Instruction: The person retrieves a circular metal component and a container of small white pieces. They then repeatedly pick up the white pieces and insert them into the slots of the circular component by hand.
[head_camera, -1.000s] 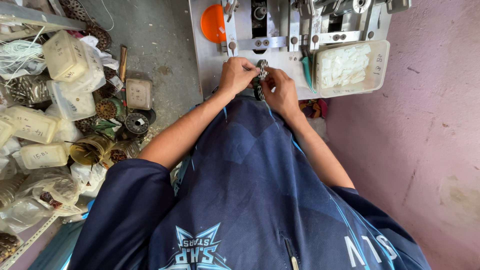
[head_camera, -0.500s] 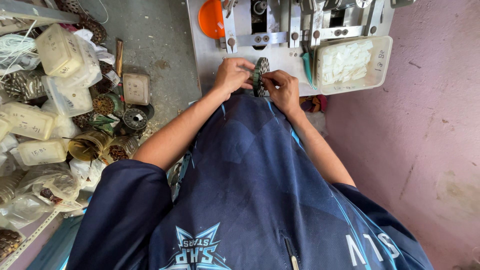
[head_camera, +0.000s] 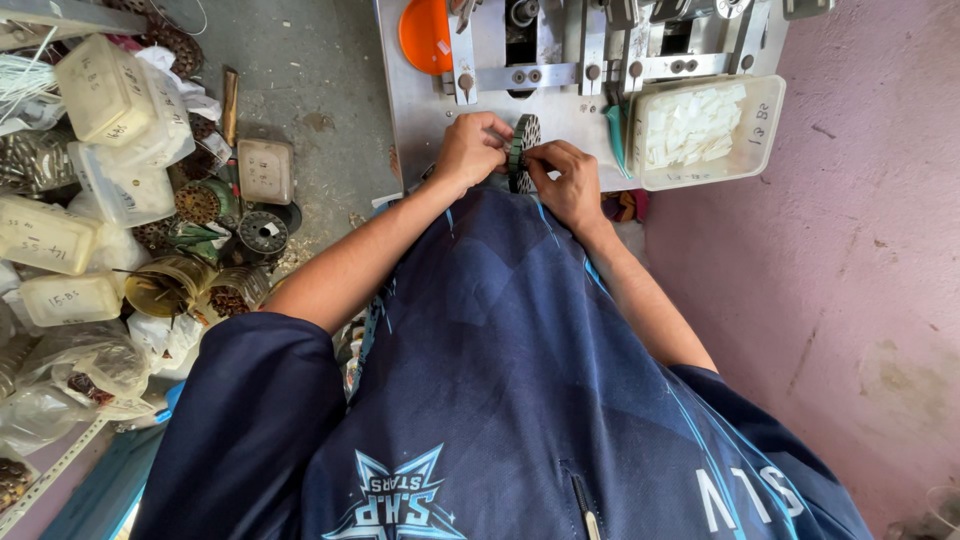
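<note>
Both hands are on the same part right now: left hand (head_camera: 470, 150) and right hand (head_camera: 568, 180) are pinched in from either side on a round slotted metal core (head_camera: 524, 152), looks like a motor stator stack, dark with teeth around the rim. It's held on edge, just above the front lip of the worktop (head_camera: 430, 125) and right below the metal fixture (head_camera: 600, 50) bolted there. Fingers on both hands are curled tight around it, thumbs pressing near the rim, so neither is free.

My read is they're mid-fiddle with the slots, seating or adjusting something in the teeth, too small to tell what. I'd guess whatever comes after needs the core kept steady with one hand while the other works the next slot, so careful fingertip stuff, not force.

Counting, big to small:
- one worktop with one fixture on it
- one clear tub of white pieces (head_camera: 700, 130) at the right of the fixture, near the right hand
- one orange disc-shaped thing (head_camera: 425, 35) at the top left of the plate
- on the floor off to the left, at least four lidded plastic boxes (head_camera: 105, 90), maybe more under the pile
- a few other round wound or toothed cores (head_camera: 262, 232) lying in that clutter, I can pick out about three
- one core in hand
</note>
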